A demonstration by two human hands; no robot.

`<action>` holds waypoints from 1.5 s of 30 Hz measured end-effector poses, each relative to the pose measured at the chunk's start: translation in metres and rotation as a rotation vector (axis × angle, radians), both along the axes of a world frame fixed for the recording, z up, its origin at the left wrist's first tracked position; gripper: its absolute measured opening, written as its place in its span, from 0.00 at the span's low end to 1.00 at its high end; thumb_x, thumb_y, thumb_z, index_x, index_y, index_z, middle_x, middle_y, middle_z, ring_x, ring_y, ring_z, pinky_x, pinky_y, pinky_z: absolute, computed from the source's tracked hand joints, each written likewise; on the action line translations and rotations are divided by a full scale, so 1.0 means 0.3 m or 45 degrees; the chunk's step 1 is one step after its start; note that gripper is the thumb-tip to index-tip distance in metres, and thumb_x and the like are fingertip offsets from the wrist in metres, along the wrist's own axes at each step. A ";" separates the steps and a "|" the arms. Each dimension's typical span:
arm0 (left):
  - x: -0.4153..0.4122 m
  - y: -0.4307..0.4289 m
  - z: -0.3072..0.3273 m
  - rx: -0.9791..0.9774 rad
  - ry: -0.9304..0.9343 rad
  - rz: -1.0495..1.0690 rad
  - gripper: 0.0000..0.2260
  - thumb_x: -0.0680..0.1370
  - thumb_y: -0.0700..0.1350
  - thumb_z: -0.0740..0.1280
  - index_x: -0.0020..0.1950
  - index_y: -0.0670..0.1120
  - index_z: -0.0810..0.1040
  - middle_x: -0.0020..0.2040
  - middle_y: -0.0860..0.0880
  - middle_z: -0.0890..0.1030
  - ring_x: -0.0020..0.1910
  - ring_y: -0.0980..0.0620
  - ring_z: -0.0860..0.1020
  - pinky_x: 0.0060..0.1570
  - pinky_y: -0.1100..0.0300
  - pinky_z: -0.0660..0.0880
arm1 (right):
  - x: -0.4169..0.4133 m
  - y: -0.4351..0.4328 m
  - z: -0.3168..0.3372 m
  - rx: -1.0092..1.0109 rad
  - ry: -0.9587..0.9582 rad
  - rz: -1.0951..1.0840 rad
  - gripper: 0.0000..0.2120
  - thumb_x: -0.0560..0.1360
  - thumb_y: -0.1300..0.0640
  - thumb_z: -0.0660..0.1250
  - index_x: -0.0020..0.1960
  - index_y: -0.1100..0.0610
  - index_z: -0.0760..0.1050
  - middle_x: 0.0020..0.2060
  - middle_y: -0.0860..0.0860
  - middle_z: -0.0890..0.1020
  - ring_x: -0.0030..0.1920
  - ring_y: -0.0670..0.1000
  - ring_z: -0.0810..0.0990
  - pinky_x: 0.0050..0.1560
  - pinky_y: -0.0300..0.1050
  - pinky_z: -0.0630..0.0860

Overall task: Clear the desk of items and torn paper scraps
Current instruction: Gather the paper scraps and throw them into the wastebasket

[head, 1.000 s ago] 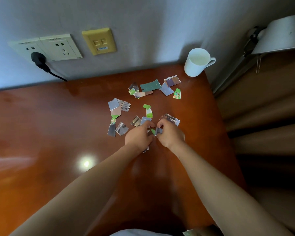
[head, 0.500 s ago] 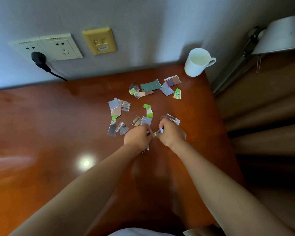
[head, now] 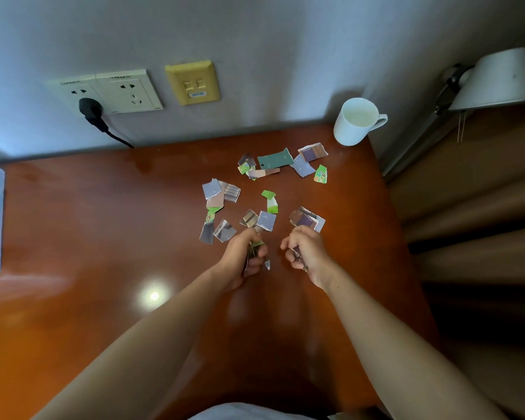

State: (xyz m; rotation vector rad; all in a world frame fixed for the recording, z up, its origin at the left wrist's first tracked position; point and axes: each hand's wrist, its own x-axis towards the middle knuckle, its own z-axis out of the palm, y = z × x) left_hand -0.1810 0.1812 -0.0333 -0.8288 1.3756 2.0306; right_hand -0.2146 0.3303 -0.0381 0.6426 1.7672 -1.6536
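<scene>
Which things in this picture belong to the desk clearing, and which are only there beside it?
Belong to the job: torn paper scraps, some gripped in the left hand and right hand; white mug; desk.
Not part of it: wall sockets, black plug, yellow wall plate, lamp.

Paper scraps (head: 275,159) lie scattered on the tabletop (head: 103,237), right of centre. The mug (head: 353,122) stands beyond them at the far right corner. At the scatter's near edge the left hand (head: 243,256) and right hand (head: 306,250), slightly apart, each grip scraps. Sockets (head: 119,90) sit on the far wall, left.
</scene>
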 end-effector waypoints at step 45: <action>0.432 -0.223 0.161 0.499 -0.188 0.893 0.16 0.79 0.47 0.56 0.31 0.50 0.60 0.21 0.54 0.61 0.15 0.57 0.60 0.14 0.71 0.54 | 0.336 -0.335 0.177 -0.626 -0.291 0.150 0.10 0.74 0.61 0.52 0.36 0.55 0.67 0.24 0.49 0.63 0.19 0.46 0.59 0.21 0.32 0.51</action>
